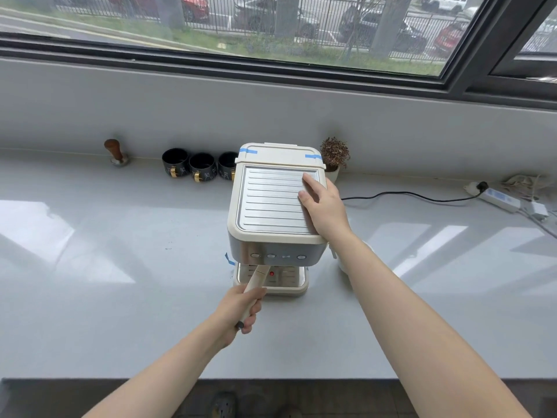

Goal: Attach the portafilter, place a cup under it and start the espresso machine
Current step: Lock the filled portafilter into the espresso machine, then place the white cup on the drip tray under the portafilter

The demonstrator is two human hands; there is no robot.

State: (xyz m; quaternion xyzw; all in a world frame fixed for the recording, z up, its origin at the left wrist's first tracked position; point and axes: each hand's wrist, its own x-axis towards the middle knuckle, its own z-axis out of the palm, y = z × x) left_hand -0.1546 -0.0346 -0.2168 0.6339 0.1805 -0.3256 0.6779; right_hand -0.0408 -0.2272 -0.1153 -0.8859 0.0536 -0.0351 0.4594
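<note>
A cream and steel espresso machine stands in the middle of the grey counter. My left hand grips the cream handle of the portafilter, which runs up under the machine's front panel; its head is hidden beneath the machine. My right hand lies flat on the right side of the machine's ribbed top, fingers apart, holding nothing. Three black cups with gold handles stand in a row to the left behind the machine. The drip tray under the portafilter shows a small red dot.
A wooden-handled tamper stands at the back left. A small potted plant sits behind the machine's right corner. A black cable runs right to a white power strip. A white object shows partly behind my right forearm.
</note>
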